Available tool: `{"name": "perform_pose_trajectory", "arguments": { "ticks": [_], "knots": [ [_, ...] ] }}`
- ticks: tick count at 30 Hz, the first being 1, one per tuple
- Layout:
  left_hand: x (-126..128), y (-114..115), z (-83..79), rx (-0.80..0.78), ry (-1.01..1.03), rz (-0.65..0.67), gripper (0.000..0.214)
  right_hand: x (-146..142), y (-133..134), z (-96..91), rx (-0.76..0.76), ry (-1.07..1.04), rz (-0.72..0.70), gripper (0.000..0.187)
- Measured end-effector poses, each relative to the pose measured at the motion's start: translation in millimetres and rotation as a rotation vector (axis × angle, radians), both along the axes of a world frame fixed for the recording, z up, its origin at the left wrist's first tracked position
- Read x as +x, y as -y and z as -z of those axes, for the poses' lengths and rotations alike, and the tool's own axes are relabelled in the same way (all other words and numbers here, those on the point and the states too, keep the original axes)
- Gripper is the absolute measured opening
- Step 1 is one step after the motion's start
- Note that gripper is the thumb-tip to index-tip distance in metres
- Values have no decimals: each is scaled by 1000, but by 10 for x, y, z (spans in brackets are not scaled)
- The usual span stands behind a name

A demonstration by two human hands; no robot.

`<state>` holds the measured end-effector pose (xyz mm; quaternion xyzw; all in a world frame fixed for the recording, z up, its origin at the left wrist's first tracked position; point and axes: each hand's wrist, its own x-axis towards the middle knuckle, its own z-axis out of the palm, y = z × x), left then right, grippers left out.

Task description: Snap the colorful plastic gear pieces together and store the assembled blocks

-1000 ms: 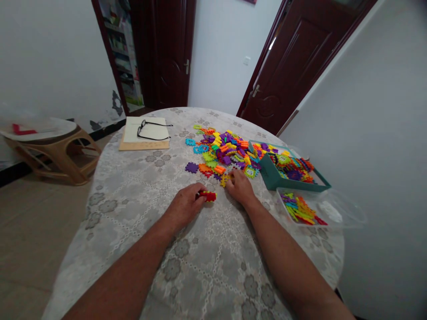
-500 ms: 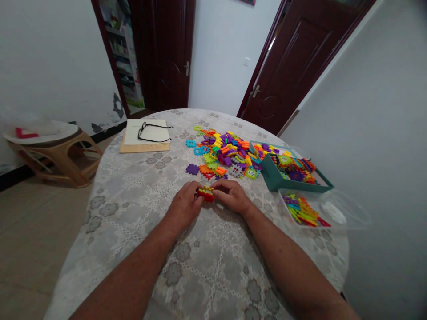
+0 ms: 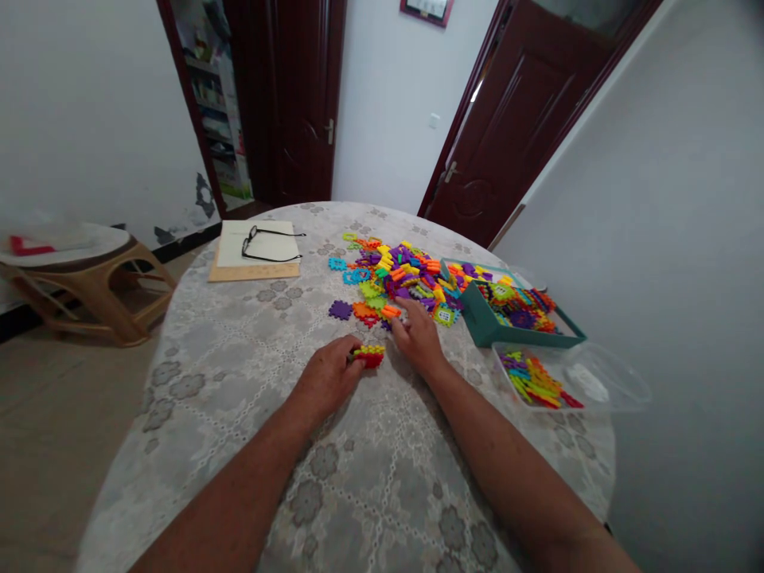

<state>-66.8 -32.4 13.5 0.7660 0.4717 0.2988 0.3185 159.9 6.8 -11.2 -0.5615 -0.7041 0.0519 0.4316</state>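
Note:
In my left hand (image 3: 331, 370) is a small block of interlocking plastic toy pieces (image 3: 370, 358), red at the front and yellow along the top. Thumb and fingers close on its left end, just above the tablecloth. My right hand (image 3: 418, 334) is at the near edge of the pile of colourful plastic pieces (image 3: 411, 274). Its thumb and forefinger are apart, at the right end of an orange piece (image 3: 390, 312); whether they touch it I cannot tell. Left of that lie flat notched pieces, one orange (image 3: 364, 310) and one purple (image 3: 340, 309).
On the right stand a green box (image 3: 486, 322) full of pieces and a clear plastic tub (image 3: 507, 382) with sorted strips. Black glasses (image 3: 271, 245) rest on papers (image 3: 230, 251) at the back left. A stool (image 3: 95, 294) is beyond the round table (image 3: 239, 318).
My right hand has left the red and yellow block and moved forward to the pile. My left hand keeps its hold on the block. The view has tilted up slightly.

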Motion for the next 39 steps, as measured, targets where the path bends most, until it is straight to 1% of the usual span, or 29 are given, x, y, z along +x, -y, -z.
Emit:
{"name": "perform_pose_trajectory", "arguments": {
  "ticks": [3,5,7,10,13,15,17,18,20,22,23,24,25,26,28,31,32,34,35,37,39],
  "knots": [
    [4,-1,5,-9,-9,-13,14,14,-178,48,-107,168,42,45],
    [4,-2,9,-13,-31,-11,15,19,-262,82,-169,201,62,42],
    [1,-3,17,-5,-60,2,15,22,-302,112,-160,176,85,37],
    [-6,-7,47,25,-94,23,14,36,-276,139,-121,95,93,31],
    [-10,-15,85,41,-94,32,14,126,-222,87,-139,9,52,26],
    [-10,-17,99,35,-92,37,15,277,-236,-48,-138,-14,52,27],
    [-11,-16,98,26,-94,39,15,517,-319,-283,-102,30,104,29],
    [-12,-15,94,24,-96,37,15,663,-384,-431,-69,84,152,29],
    [-14,-11,79,29,-97,34,15,976,-535,-748,7,200,310,30],
    [-17,-7,65,39,-89,36,15,1250,-669,-1023,84,244,438,37],
    [-18,-5,59,40,-83,36,14,1349,-712,-1118,98,258,471,41],
    [-19,-3,53,39,-77,35,14,1413,-735,-1174,105,268,487,43],
    [-19,-1,49,33,-71,34,14,1439,-734,-1187,103,275,490,43],
    [-17,0,45,28,-70,33,14,1426,-712,-1157,90,283,481,42],
    [-13,2,37,24,-80,28,13,1297,-613,-984,39,311,428,38],
    [-8,6,29,37,-99,34,11,958,-403,-571,-54,390,317,34],
    [-8,7,29,42,-101,40,10,843,-338,-433,-73,416,308,36],
    [-10,9,33,49,-98,47,9,651,-237,-206,-121,456,354,41],
    [-12,10,37,53,-95,46,9,584,-205,-124,-152,468,390,42],
    [-16,11,44,63,-92,40,10,506,-173,-21,-200,467,439,39],
    [-17,10,50,70,-90,39,11,491,-166,17,-178,415,434,35]
  ]
}}
